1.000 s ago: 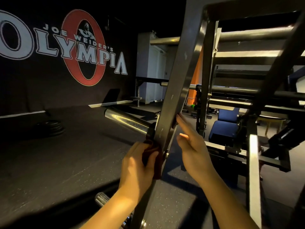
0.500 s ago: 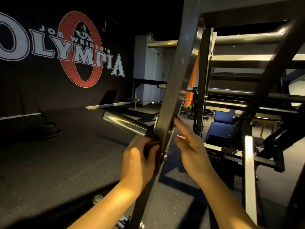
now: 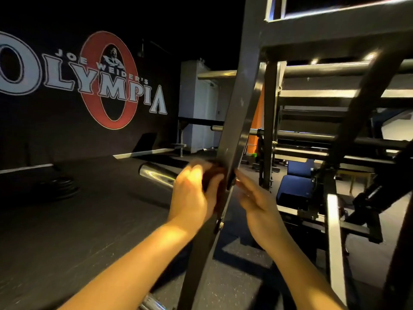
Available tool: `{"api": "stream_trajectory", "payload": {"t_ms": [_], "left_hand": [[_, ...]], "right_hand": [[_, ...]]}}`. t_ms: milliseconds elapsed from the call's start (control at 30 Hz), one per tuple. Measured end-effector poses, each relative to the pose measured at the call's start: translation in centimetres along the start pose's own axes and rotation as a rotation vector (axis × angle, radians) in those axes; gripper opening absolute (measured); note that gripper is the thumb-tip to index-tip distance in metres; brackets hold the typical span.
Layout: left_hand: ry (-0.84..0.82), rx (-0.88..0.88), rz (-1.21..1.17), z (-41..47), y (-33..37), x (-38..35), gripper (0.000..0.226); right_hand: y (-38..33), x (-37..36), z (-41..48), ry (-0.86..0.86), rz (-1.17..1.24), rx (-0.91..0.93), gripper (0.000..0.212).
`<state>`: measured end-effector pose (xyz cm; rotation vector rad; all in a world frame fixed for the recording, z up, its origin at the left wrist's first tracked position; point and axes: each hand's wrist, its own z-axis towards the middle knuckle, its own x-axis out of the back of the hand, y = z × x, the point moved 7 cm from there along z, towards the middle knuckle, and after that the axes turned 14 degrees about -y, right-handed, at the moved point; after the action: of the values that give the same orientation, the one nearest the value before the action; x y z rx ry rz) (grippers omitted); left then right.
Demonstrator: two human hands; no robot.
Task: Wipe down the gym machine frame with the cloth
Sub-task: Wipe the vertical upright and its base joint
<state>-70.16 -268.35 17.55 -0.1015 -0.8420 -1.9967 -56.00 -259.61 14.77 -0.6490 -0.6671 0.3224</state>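
Work in progress, judged to be nowhere near complete. The left hand (image 3: 192, 195) grips a dark reddish-brown cloth (image 3: 215, 186), its fingers (image 3: 194, 170) curled round the wad and pressing it against the near face of the slanted bar (image 3: 237, 121) of the frame (image 3: 312, 48). The right hand (image 3: 257, 204) holds nothing: its fingers (image 3: 243, 182) are straight and close together, their tips touching the bar's far edge directly opposite the cloth, apparently to steady it. The cloth sits about halfway up the bar. The long run above the fingers, the bolted stretch below them, and the crossbars and uprights beyond the right fingers all appear to need attention; no streaks or wet marks show which parts are done. The bar is dark grey painted steel, flat-faced, with small pale chips above the fingers and a glossy strip along its right edge. The left hand is blurred, so the extent of cloth contact is probably partial. A chrome sleeve (image 3: 156, 175) juts out just beyond the left fingers.
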Motion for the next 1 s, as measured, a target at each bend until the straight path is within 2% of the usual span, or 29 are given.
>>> {"api": "stream_trajectory", "payload": {"t_ms": [67,133,233,300,333,433,500,633,700,867,1000], "left_hand": [[0.087,-0.130,0.065,3.6,3.6,1.8,0.014],[0.087,-0.182,0.046,4.6,4.5,2.1,0.018],[-0.013,-0.041,0.001,0.3,0.7,0.2,0.015],[-0.089,0.030,0.023,-2.1,-1.0,-0.7,0.027],[-0.086,0.009,0.047,-1.7,-0.8,-0.5,0.031],[0.046,-0.156,0.088,3.0,3.6,1.6,0.016],[0.103,-0.202,0.078,5.9,6.2,2.8,0.015],[0.018,-0.136,0.074,3.2,3.2,1.8,0.014],[-0.037,-0.098,0.087,0.5,1.4,1.1,0.016],[0.060,-0.179,0.055,5.4,5.2,2.5,0.012],[0.079,-0.191,0.001,4.9,5.7,2.3,0.011]], "right_hand": [[-0.6,0.6,0.4,0.007,-0.015,-0.007,0.058],[-1.6,1.6,1.2,0.043,-0.057,0.016,0.056],[-3.3,3.3,2.6,0.120,-0.113,0.089,0.047],[-3.4,3.7,3.5,0.111,-0.091,0.100,0.046],[-3.3,3.7,3.7,0.101,-0.089,0.086,0.047],[-3.4,3.2,3.7,0.080,-0.094,0.086,0.049],[-3.8,3.1,3.4,0.080,-0.077,0.128,0.051],[-4.0,4.0,3.7,0.046,0.012,0.138,0.055],[-3.9,4.1,4.0,0.018,-0.017,0.111,0.055],[-3.7,2.6,4.1,-0.062,-0.121,0.038,0.072],[-3.7,3.3,4.1,-0.054,-0.126,0.048,0.070]]}}
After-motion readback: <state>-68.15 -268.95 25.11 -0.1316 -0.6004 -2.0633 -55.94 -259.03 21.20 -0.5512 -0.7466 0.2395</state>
